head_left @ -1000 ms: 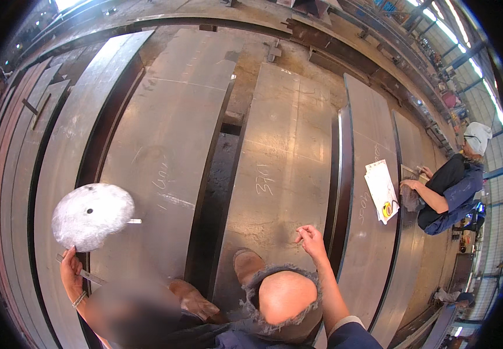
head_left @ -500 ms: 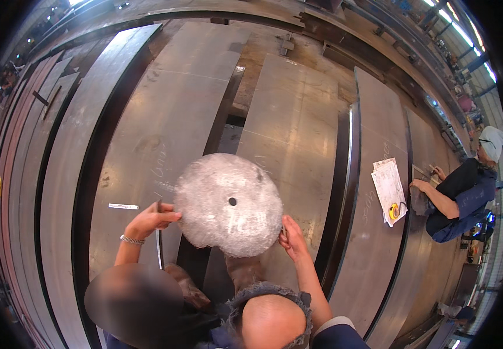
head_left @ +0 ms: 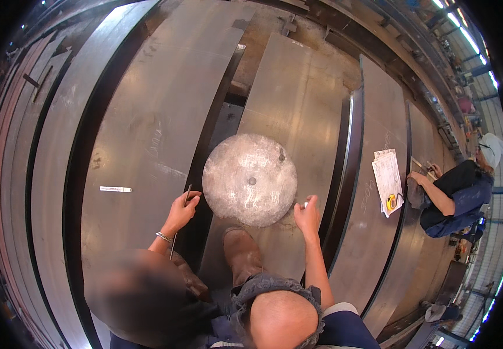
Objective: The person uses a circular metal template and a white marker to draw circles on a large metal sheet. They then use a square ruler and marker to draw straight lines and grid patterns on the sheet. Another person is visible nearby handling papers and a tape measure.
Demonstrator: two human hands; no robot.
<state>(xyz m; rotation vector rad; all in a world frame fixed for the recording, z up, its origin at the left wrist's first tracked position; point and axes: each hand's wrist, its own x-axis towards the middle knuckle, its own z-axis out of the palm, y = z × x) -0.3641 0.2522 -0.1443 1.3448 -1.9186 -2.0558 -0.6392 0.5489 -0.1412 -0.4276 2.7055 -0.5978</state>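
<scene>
Round grey metal disc (head_left: 250, 196) was seen on near part of steel beam (head_left: 298, 116), left rim over dark gap (head_left: 202, 218). Thin strip (head_left: 173, 247) was gripped in curled left hand (head_left: 183, 212); white piece (head_left: 306, 205) was pinched in right hand (head_left: 307, 217). Disc was judged stiff, heavyish, slick; best held by opposite rims.

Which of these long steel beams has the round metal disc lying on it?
The steel beam between the left beam with a white stick and the right beam with papers; only it bears the round disc.
</scene>
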